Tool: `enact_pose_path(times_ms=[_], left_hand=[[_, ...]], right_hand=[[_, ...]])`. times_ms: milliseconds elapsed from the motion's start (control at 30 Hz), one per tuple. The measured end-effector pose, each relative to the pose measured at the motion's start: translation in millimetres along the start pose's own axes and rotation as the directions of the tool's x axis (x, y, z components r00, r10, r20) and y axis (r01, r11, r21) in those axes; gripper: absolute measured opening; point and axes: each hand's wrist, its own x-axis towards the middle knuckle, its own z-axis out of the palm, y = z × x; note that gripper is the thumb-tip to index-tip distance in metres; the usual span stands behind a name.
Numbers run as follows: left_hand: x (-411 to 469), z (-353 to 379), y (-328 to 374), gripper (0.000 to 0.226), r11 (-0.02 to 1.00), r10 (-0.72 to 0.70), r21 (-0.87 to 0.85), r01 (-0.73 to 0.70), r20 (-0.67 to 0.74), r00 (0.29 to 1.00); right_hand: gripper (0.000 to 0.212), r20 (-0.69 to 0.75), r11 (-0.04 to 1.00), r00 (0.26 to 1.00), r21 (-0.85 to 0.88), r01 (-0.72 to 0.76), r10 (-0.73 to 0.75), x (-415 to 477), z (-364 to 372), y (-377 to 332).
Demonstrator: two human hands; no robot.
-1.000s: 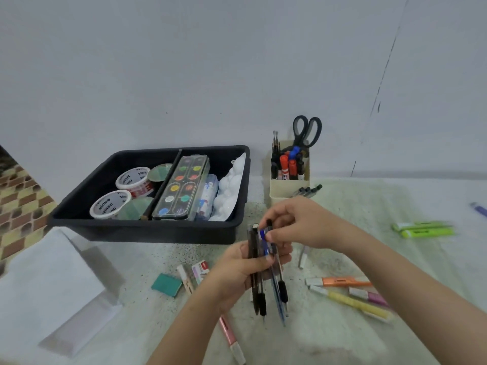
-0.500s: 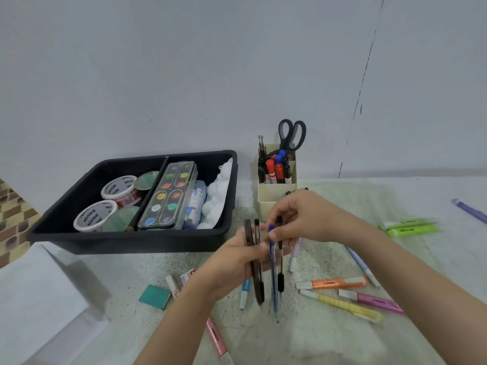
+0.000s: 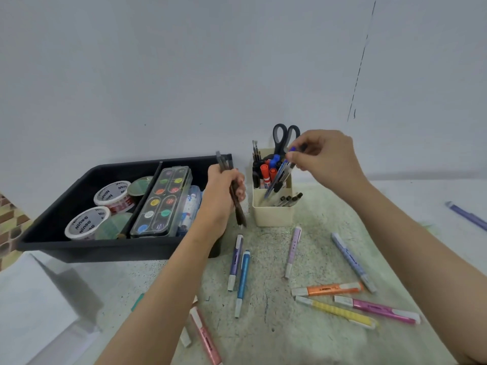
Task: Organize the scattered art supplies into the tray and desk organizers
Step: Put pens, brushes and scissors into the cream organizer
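1. The speckled pale-green desk (image 3: 316, 233) carries loose supplies in front of the organizer. Among them are an orange highlighter (image 3: 329, 289), a yellow highlighter (image 3: 337, 312), a magenta highlighter (image 3: 376, 309) and a metallic blue pen (image 3: 243, 277). Much of the sorting is judged not yet done.
2. The black plastic tray (image 3: 79, 248) stands at the far left. White tape rolls (image 3: 87, 222) and a clear-lidded watercolour paint box (image 3: 162, 201) are kept in it. Nothing is being carried to it now.
3. The cream plastic desk organizer (image 3: 272, 214) stands just beside the tray's right end. Black-handled scissors (image 3: 286, 135), brushes and markers are held upright in it.
4. The left hand (image 3: 221, 191) is clenched round a bundle of dark pens (image 3: 238, 209). The bundle is held upright between tray and organizer, tips down, above the desk.
5. The right hand (image 3: 324, 156) is poised over the organizer. The top of a blue-capped clear pen (image 3: 279, 177) is pinched in its fingertips. The pen is tilted, and its lower end appears to be inside the organizer; which compartment cannot be told.
6. The step in hand is judged to be the dropping of pens into the organizer. Next, the pinch is to be released once the pen is seated. Another pen is then to be drawn from the left-hand bundle. Care is called for so that the standing scissors and markers are not knocked.
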Motion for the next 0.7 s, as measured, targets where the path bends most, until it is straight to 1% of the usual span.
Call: enact_pose_path(times_ms=[100,167,267,367,433,467,567,700], left_hand=[[11.5,7.3,-5.9,0.01,0.982,0.126,0.152,-0.115,-0.066,0.99],[18.1,10.4,-12.4,0.013,0.964,0.205,0.187,-0.189,-0.07,0.976],[25.4,14.7,-19.6,0.017,0.927,0.296,0.261,-0.271,-0.06,0.953],[28.1,19.4,-23.9,0.023,0.869,0.388,0.352,-0.347,-0.053,0.92],[30.3,19.4,-25.9,0.023,0.802,0.452,0.462,-0.379,-0.056,0.89],[31.3,18.7,-26.7,0.023,0.785,0.466,0.484,-0.387,-0.05,0.883],[31.5,17.6,-27.0,0.023,0.798,0.446,0.466,-0.382,-0.031,0.894],[29.6,18.0,-26.2,0.023,0.833,0.439,0.389,-0.394,-0.032,0.898]], right_hand=[[0.005,0.028,0.996,0.999,-0.083,0.029,-0.027,0.1,12.6,10.6],[0.004,0.055,0.989,0.997,-0.136,0.065,-0.058,-1.1,20.8,17.3],[0.006,0.137,0.97,0.987,-0.216,0.115,-0.087,-5.0,30.4,24.7],[0.007,0.193,0.933,0.976,-0.324,0.156,-0.097,-9.0,35.8,29.0],[0.009,0.208,0.923,0.974,-0.35,0.163,-0.093,-10.0,37.2,31.5],[0.009,0.214,0.923,0.973,-0.35,0.161,-0.088,-10.1,37.7,32.7],[0.011,0.231,0.936,0.97,-0.318,0.153,-0.08,-9.8,38.1,35.9],[0.012,0.241,0.956,0.967,-0.257,0.144,-0.081,-9.4,38.1,38.7]])
